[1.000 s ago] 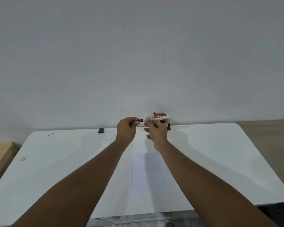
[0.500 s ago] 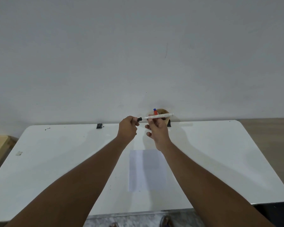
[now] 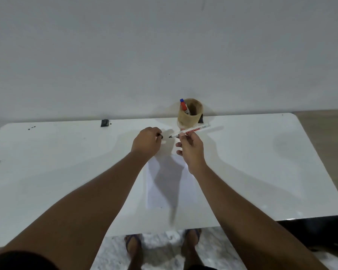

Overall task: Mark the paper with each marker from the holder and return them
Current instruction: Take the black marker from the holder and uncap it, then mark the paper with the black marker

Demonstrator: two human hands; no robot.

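**Op A:** Right grip (image 3: 189,147): I log thumb and fingertips pinched on the uncapped marker (image 3: 191,130), white barrel with red lettering, dark tip pointing toward the left hand, tail slanting up toward the holder. Marker is held above the bench (image 3: 66,162), not touching the paper.

**Op B:** And the left grip?

**Op A:** Left hand (image 3: 146,143) curled shut on a small black cap (image 3: 161,136); only a bit of it peeks out between the fingers. Cap and marker tip sit near each other, clearly apart, with a gap between them.

**Op B:** Where do I find the paper?

**Op A:** Head view, only one I have. Paper (image 3: 172,184) lies flat on the white bench, just beyond the near edge, between the two forearms; hand shadows fall across it. I cannot tell whether any marks are on it.

**Op B:** Holder?

**Op A:** Tan round holder (image 3: 189,115) stands upright at the far edge of the bench against the wall, just behind the right hand. One marker with a blue cap (image 3: 183,106) leans inside it at the left rim.
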